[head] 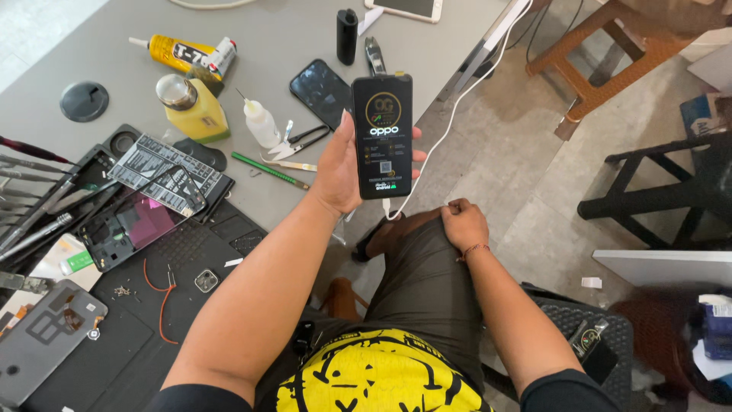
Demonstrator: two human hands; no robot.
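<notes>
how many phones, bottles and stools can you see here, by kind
Whole phones: 3, one in the left hand at, a dark one, a white one
Bottles: 2, yellow, small white
Stools: 2, brown, black
Total: 7

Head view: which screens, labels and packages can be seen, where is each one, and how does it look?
Black phone: upright in left hand, lit screen, gold round emblem.
Glue tube: lying top left on the grey table, yellow with black label.
Dark phone: flat behind it, screen off.
White phone: top edge.
</notes>
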